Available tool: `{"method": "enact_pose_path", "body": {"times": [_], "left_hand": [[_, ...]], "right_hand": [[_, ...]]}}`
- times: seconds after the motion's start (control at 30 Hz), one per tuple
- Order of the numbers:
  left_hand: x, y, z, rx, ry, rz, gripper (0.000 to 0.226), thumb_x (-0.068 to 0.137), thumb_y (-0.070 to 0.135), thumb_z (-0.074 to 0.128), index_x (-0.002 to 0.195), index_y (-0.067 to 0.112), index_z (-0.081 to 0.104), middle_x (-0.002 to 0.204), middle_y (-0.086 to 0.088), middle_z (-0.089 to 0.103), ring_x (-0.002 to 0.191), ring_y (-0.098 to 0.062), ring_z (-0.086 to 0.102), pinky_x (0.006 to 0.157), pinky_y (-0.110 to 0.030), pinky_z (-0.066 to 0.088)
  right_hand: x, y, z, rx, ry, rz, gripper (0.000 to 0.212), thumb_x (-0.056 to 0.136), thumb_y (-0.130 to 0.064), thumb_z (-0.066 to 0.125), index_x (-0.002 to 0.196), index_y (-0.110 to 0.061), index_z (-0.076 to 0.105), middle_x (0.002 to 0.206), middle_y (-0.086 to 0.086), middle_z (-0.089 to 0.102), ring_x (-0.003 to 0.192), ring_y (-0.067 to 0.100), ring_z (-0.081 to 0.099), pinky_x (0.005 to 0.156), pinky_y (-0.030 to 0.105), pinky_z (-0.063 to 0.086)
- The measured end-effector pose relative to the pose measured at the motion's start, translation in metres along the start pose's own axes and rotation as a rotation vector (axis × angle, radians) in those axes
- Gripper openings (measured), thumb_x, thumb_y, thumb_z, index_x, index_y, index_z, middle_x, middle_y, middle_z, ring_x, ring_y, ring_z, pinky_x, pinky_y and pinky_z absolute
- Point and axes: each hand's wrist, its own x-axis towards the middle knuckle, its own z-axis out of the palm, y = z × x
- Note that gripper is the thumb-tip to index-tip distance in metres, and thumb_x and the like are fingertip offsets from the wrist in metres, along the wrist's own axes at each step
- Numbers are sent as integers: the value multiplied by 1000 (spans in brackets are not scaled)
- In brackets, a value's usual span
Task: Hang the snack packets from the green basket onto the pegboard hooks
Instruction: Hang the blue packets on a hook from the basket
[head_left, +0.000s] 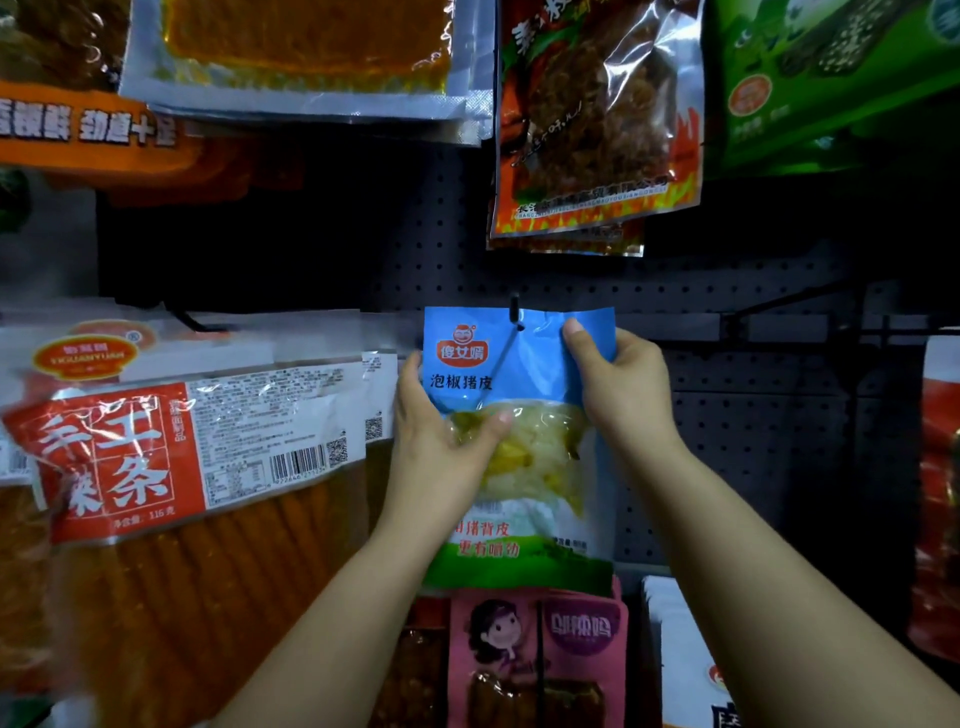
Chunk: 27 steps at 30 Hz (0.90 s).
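A blue snack packet (519, 364) with a clear window of pale and yellow pieces and a green bottom band hangs in front of the dark pegboard (727, 415). The black hook tip (515, 306) pokes through the hole at the packet's top edge. My left hand (441, 431) grips the packet's left side, thumb across the clear window. My right hand (618, 384) pinches the top right corner, thumb on the front. The green basket is out of view.
Red and orange packets (156, 467) hang close on the left. A flame-printed packet (592, 119) and a green one (831, 78) hang above. A pink packet (535, 660) hangs just below, a red packet (940, 493) at the far right. Bare pegboard lies right of the hook.
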Motion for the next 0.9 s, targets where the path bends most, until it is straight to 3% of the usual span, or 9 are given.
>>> {"method": "enact_pose_path", "body": {"times": [0.13, 0.2, 0.27, 0.33, 0.47, 0.63, 0.73, 0.83, 0.9], "left_hand": [[8, -17, 14, 96, -16, -29, 99, 76, 37, 74, 149, 32, 6, 148, 1, 28, 133, -17, 34, 98, -25, 26], [15, -23, 21, 129, -11, -53, 100, 78, 36, 72, 149, 32, 2, 149, -1, 24, 134, -21, 33, 93, -25, 25], [22, -28, 27, 150, -10, -75, 100, 79, 35, 71, 149, 30, 0, 148, -3, 23, 133, -23, 34, 93, -27, 28], [27, -31, 31, 170, -16, -90, 99, 81, 35, 70, 149, 30, -1, 146, -4, 23, 132, -26, 35, 98, -32, 33], [37, -33, 37, 197, -13, -104, 98, 82, 32, 69, 150, 30, -2, 146, -5, 20, 130, -29, 38, 101, -39, 36], [37, -40, 43, 178, -1, -160, 90, 86, 35, 64, 150, 29, 1, 146, -2, 17, 135, -27, 28, 106, -40, 29], [26, -50, 47, 159, 24, -211, 88, 86, 37, 63, 150, 26, 3, 154, -3, 7, 141, -30, 17, 110, -40, 24], [12, -60, 52, 133, 0, -216, 92, 86, 32, 65, 151, 24, 0, 155, -6, 6, 140, -28, 22, 105, -31, 28], [5, -65, 55, 136, -20, -241, 91, 86, 30, 64, 151, 21, 1, 153, -9, 10, 139, -29, 25, 106, -33, 29]], "right_hand": [[20, 18, 6, -93, 24, -28, 43, 91, -41, 57, 94, 1, 65, 91, 20, 70, 85, 36, 67, 78, 54, 54], [29, 27, 7, -141, 33, -31, 40, 90, -44, 58, 95, -4, 62, 88, 7, 68, 82, 25, 64, 74, 44, 54], [35, 38, 6, -231, 50, -37, 39, 89, -45, 59, 91, -7, 50, 75, -6, 51, 72, 18, 51, 60, 34, 43], [39, 50, 4, -293, 57, -18, 31, 89, -40, 61, 91, -12, 46, 70, -9, 42, 67, 16, 44, 54, 32, 34], [38, 72, -2, -387, 61, 13, 21, 89, -31, 60, 95, -14, 49, 71, -9, 48, 71, 18, 49, 51, 27, 32], [14, 102, -2, -278, 50, 118, 38, 91, -42, 55, 114, -13, 50, 88, -4, 57, 87, 18, 56, 70, 29, 37], [-8, 117, 4, -154, -11, 160, 38, 92, -44, 51, 121, -20, 48, 89, -19, 53, 90, 11, 57, 76, 27, 40], [-27, 127, 7, -152, -77, 116, 42, 91, -47, 53, 127, -29, 42, 91, -28, 51, 82, -3, 54, 69, 15, 39], [-32, 130, 8, -174, -92, 81, 47, 91, -43, 55, 133, -27, 40, 97, -20, 53, 84, 1, 53, 65, 15, 38]]}}
